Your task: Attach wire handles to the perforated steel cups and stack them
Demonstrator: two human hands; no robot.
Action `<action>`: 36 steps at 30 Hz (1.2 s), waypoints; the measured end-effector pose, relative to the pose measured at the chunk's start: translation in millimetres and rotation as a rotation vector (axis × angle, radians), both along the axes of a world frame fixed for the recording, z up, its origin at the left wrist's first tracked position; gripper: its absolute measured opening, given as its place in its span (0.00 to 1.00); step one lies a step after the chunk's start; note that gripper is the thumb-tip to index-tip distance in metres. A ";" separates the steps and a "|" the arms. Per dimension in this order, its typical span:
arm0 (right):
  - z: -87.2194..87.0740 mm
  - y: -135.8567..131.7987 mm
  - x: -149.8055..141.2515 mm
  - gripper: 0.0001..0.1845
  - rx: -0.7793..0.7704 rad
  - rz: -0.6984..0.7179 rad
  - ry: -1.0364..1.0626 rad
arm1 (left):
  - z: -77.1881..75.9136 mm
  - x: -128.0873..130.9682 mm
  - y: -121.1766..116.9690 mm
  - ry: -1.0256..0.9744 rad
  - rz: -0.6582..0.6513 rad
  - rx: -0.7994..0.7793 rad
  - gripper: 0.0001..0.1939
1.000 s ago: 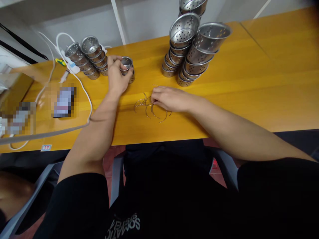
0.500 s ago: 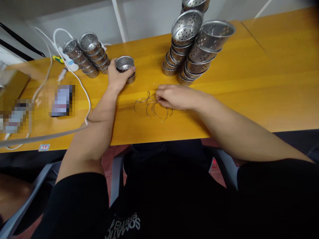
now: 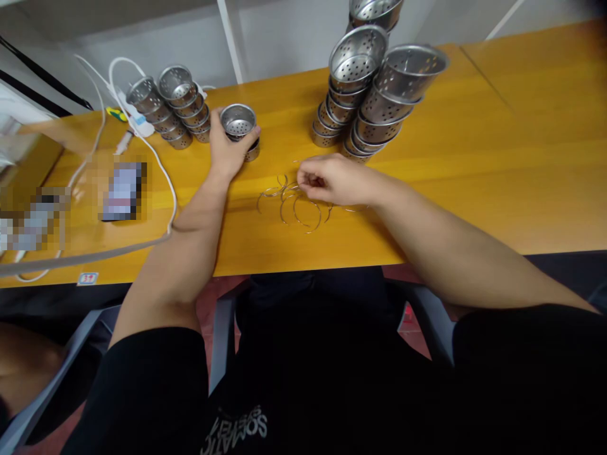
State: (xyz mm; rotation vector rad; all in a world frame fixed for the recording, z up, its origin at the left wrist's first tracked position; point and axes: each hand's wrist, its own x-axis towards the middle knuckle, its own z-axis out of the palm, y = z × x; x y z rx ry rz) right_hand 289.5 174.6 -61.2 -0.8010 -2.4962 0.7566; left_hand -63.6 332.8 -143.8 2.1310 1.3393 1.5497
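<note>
On the yellow wood-grain desk (image 3: 474,158), centre-left: a short stack of perforated steel cups (image 3: 238,121), mouths up, between two taller leaning stacks of like cups (image 3: 180,95) at left and a cluster of larger-looking perforated steel cups (image 3: 358,60) at right. Nearer the person lies a loose tangle of thin curved metal wires (image 3: 319,221), several crossing one another.

Left hand (image 3: 227,148): grasping the short stack, fingers along its left side, thumb along the right, below the top rim. Right hand (image 3: 325,180): fingers curled inward at the tangle's upper edge. Fingertips are partly hidden; cannot tell whether a wire is pinched.

Step in hand, as judged: steadying the stack with one hand while the other works among the wires. Next move calls for a fine fingertip pinch, separating a single wire from its neighbours without dragging the rest; the left grip need only be light and steady.

Change against the frame of one second ago: the left fingers, then bent over the top cup's near rim, now wrap the side, leaving the mouth in full view. The right hand sits slightly farther right, exposing more of the wire loops.
</note>
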 end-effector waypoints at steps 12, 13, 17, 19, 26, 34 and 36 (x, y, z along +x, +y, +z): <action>-12.9 5.1 -0.2 0.11 -0.043 -0.034 0.229 | 37.4 35.4 -47.0 -0.172 -0.042 0.173 0.61; -13.9 4.7 -1.4 0.13 -0.050 -0.037 0.251 | 37.0 42.4 -52.4 -0.157 -0.088 0.126 0.58; -13.2 3.3 -4.7 0.18 -0.030 -0.093 0.314 | 28.5 60.6 -64.9 -0.120 -0.225 0.005 0.58; -10.1 2.6 -5.1 0.21 -0.011 -0.145 0.335 | 23.6 62.7 -67.0 -0.085 -0.251 -0.053 0.60; -6.1 3.3 -7.4 0.39 0.001 -0.297 0.354 | 25.1 57.9 -73.8 -0.007 -0.305 -0.141 0.56; -13.4 5.7 -7.8 0.38 -0.041 -0.320 0.350 | 25.1 57.5 -65.2 -0.049 -0.283 -0.196 0.57; -12.9 4.7 -7.5 0.37 -0.051 -0.322 0.338 | 22.2 53.3 -57.2 -0.060 -0.270 -0.198 0.57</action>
